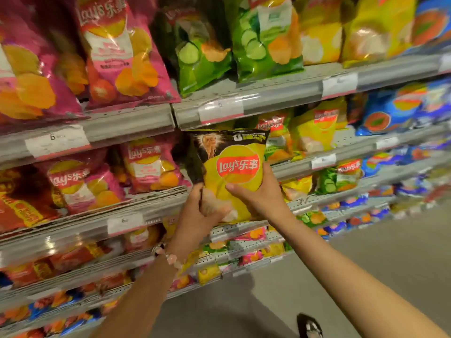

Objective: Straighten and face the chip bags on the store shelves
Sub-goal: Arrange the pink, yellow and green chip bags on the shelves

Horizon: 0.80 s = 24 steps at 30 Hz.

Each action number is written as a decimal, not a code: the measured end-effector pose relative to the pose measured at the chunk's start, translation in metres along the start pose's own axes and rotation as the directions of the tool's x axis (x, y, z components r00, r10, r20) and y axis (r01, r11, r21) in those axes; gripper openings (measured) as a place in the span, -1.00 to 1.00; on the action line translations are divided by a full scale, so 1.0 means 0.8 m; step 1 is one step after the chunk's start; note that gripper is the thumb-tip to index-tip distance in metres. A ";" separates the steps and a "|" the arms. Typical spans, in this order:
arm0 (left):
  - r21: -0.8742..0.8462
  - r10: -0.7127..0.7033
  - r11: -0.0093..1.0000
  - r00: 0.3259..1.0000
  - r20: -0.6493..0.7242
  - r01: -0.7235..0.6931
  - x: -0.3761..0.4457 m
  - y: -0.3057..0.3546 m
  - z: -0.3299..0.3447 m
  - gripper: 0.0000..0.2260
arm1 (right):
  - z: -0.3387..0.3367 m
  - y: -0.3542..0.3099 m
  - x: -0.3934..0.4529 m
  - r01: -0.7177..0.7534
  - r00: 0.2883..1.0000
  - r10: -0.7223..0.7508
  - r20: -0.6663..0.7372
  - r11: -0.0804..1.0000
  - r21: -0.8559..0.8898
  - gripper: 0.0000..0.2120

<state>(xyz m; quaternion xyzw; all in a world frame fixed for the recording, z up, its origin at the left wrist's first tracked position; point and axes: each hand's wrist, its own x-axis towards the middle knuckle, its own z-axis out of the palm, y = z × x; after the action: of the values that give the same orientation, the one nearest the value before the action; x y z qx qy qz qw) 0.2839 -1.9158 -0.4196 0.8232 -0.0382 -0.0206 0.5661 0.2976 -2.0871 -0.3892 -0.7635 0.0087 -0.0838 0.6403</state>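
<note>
Both hands, left and right, gripping a black-and-yellow "Lay's 乐事" chip bag before the shelves.

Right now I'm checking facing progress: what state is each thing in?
Black-and-yellow Lay's chip bag: held off the shelf, upright, logo facing out.
Left hand: gripping the bag's lower left corner.
Right hand: gripping its right side.
Green cucumber chip bags: on the top shelf, leaning.
</note>
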 end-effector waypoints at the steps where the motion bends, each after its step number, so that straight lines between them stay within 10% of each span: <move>1: -0.002 0.013 1.000 0.999 0.036 -0.013 0.007 0.005 0.013 -0.31 | -0.016 0.005 0.002 0.003 0.999 -0.003 -0.047 1.000 -0.005 -0.29; 9: 0.104 0.102 0.984 0.934 0.342 -0.145 0.047 0.052 0.106 -0.27 | -0.154 0.043 0.014 -0.058 0.946 0.060 -0.319 0.998 0.015 -0.50; 17: 0.719 0.383 0.621 0.921 0.071 -0.313 0.101 0.092 0.209 -0.22 | -0.314 0.072 0.076 -0.068 0.916 0.031 -0.400 0.995 -0.078 -0.58; 24: 0.944 0.271 0.327 0.961 -0.055 -0.038 0.170 0.119 0.307 0.00 | -0.426 0.098 0.163 0.015 0.886 -0.115 -0.449 0.976 -0.219 -0.52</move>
<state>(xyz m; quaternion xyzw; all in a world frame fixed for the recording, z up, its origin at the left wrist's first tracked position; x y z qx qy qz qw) 0.3970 -2.1901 -0.4175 0.9877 -0.0637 0.1429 -0.0076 0.3862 -2.4500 -0.3943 -0.7849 0.1429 -0.2820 0.5329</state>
